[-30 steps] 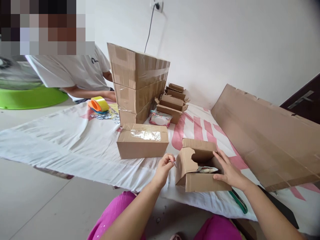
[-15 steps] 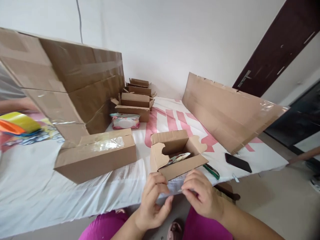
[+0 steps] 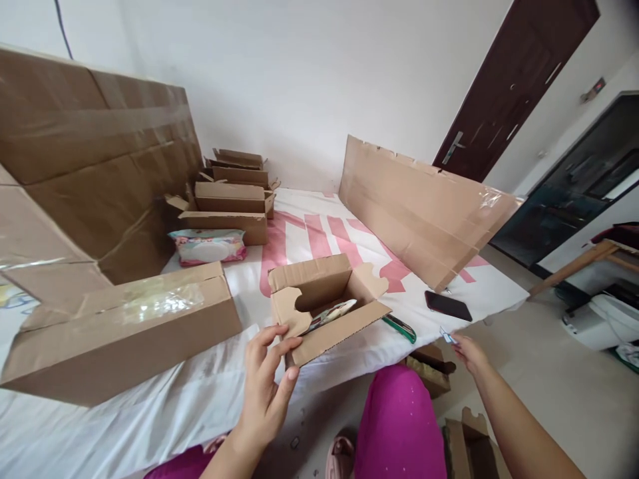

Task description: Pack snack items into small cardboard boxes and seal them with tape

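Observation:
An open cardboard box (image 3: 327,336) stands near the table's front edge, flaps up, with a patterned packet (image 3: 333,314) partly visible inside. My left hand (image 3: 267,379) is at its front left corner, fingers over the flap and thumb below, lightly holding it. Out to the right, my right hand (image 3: 469,352) pinches a small white-and-blue piece (image 3: 446,335) at the table edge; what it is cannot be made out. A green-handled cutter (image 3: 399,328) lies right beside the box. Behind the right hand's fingers rests a dark phone (image 3: 448,305).
A closed, taped box (image 3: 150,339) lies left, before a big cardboard box (image 3: 134,186). Several open boxes (image 3: 229,226) line up behind a packet of wipes (image 3: 208,247). A cardboard sheet (image 3: 419,213) leans at right. Open boxes (image 3: 474,442) sit below the table.
My hands were together in front of the box. The left has gone to the box's corner, while the right has reached rightward to the small white-and-blue piece. The view has shifted right.

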Tool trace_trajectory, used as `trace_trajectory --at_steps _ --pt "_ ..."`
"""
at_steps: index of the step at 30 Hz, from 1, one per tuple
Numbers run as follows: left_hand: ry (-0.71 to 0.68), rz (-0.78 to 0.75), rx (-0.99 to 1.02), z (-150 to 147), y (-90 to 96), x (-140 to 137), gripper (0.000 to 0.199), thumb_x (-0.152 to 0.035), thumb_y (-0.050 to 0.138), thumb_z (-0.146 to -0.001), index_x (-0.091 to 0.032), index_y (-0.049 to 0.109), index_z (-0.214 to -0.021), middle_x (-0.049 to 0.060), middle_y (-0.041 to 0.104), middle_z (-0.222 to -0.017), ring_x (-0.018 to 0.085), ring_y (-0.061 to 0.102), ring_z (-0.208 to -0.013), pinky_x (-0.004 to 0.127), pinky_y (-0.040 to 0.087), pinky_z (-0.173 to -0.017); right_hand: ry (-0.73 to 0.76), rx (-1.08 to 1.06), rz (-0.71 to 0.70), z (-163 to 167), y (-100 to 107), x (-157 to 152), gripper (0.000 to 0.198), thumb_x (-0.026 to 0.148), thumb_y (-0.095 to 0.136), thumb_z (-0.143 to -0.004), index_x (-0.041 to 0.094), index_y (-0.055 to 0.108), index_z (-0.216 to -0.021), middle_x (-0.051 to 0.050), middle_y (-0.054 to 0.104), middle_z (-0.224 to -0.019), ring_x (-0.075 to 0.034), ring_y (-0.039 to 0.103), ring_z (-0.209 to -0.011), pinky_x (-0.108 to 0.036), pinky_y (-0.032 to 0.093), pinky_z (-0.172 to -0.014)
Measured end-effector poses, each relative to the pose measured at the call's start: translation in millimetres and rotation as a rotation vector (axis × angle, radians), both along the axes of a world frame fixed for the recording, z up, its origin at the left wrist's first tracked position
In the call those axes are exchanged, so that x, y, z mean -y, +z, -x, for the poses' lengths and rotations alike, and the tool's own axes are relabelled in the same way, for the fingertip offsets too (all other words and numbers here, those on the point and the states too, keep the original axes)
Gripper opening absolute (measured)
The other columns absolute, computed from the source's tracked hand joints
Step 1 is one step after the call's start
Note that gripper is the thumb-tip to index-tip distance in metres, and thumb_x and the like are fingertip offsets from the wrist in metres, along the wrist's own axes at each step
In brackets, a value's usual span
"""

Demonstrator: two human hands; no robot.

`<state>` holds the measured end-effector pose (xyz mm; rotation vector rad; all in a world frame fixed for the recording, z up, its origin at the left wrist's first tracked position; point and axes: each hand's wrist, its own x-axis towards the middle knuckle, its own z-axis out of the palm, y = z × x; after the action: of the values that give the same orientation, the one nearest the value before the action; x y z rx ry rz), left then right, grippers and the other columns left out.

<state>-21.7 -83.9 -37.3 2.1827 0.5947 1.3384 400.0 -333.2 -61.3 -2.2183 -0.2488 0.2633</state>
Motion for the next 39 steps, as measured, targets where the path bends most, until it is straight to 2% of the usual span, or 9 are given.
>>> trace_trajectory --at_steps 6,13,20,25,28,30,33,36,39 --pt "0.007 -0.011 0.016 -1.6 -3.0 -3.9 0.031 -0.042 0.039 -0.094 -0.024 0.058 -0.113 0.010 0.048 -0.122 0.030 0.044 -0.118 0.052 0.036 -0.101 -0.093 -0.190 -0.011 -16.6 -30.2 5.3 0.025 0.036 0.057 -0.093 0.014 0.061 -0.084 0.002 0.064 -0.075 -0.010 0.061 -0.063 -0.026 0.052 -0.062" --pt "0.017 -0.023 0.006 -0.2 -1.2 -5.5 0.037 -0.041 0.032 -0.097 -0.024 0.061 -0.109 0.011 0.050 -0.122 0.029 0.045 -0.117 0.052 0.037 -0.101 -0.140 -0.046 -0.031 -24.6 -44.7 7.2 0.017 0.031 0.064 -0.080 0.017 0.057 -0.073 0.002 0.062 -0.063 -0.014 0.062 -0.060 -0.028 0.052 -0.061" --pt "0.170 -0.125 -0.125 1.6 3.4 -2.9 0.027 -0.028 0.045 -0.093 -0.027 0.066 -0.110 0.010 0.039 -0.136 0.030 0.042 -0.121 0.050 0.043 -0.098 -0.108 0.256 0.060 -47.6 -38.6 -7.3 0.027 0.041 0.056 -0.060 0.020 0.061 -0.076 -0.012 0.070 -0.081 -0.033 0.064 -0.085 -0.043 0.050 -0.077" --pt "0.254 -0.083 -0.189 -0.4 0.1 2.9 0.045 -0.025 0.042 -0.095 -0.028 0.043 -0.140 0.012 0.029 -0.150 0.029 0.044 -0.128 0.049 0.045 -0.100 0.044 0.273 0.236 -55.1 -27.5 -28.1 0.019 0.039 0.060 -0.053 0.023 0.064 -0.062 -0.009 0.067 -0.064 -0.035 0.065 -0.073 -0.048 0.051 -0.074" --pt "0.253 0.056 -0.153 1.1 -3.5 2.2 0.049 -0.029 0.040 -0.096 -0.024 0.033 -0.144 0.015 0.042 -0.142 0.028 0.049 -0.125 0.048 0.047 -0.098 0.041 0.311 0.359 -53.7 -21.5 -35.3 0.015 0.035 0.061 -0.051 0.023 0.064 -0.059 -0.014 0.065 -0.065 -0.044 0.064 -0.088 -0.057 0.047 -0.081" --pt "0.225 0.204 -0.109 3.7 -4.3 -0.7 0.049 -0.035 0.044 -0.094 -0.020 0.035 -0.141 0.016 0.055 -0.127 0.027 0.059 -0.109 0.045 0.053 -0.088 0.003 0.358 0.408 -49.5 -13.2 -42.7 0.022 0.036 0.062 -0.053 0.022 0.066 -0.068 -0.020 0.067 -0.082 -0.049 0.056 -0.106 -0.062 0.042 -0.089" --pt "0.146 0.374 -0.068 7.1 -3.1 -6.2 0.051 -0.041 0.054 -0.089 -0.020 0.039 -0.133 0.014 0.061 -0.115 0.024 0.063 -0.094 0.041 0.055 -0.078 0.075 0.580 0.360 -27.4 14.0 -66.1 0.037 0.041 0.056 -0.063 0.019 0.066 -0.092 -0.022 0.063 -0.107 -0.045 0.049 -0.118 -0.063 0.036 -0.099" --pt "0.094 0.415 -0.045 5.4 -3.9 -9.6 0.053 -0.036 0.061 -0.083 -0.022 0.039 -0.129 0.013 0.056 -0.124 0.025 0.061 -0.104 0.041 0.053 -0.084 0.333 0.846 0.045 22.1 57.3 -104.1 0.040 0.045 0.049 -0.078 0.018 0.062 -0.104 -0.017 0.062 -0.108 -0.034 0.058 -0.106 -0.052 0.045 -0.096" --pt "0.107 0.429 -0.020 -1.1 -10.1 -10.5 0.057 -0.031 0.063 -0.080 -0.023 0.036 -0.129 0.012 0.052 -0.130 0.024 0.060 -0.107 0.042 0.052 -0.089 0.684 0.895 -0.207 83.6 99.1 -148.0 0.031 0.041 0.051 -0.085 0.022 0.061 -0.107 -0.011 0.063 -0.112 -0.023 0.063 -0.092 -0.040 0.052 -0.087"
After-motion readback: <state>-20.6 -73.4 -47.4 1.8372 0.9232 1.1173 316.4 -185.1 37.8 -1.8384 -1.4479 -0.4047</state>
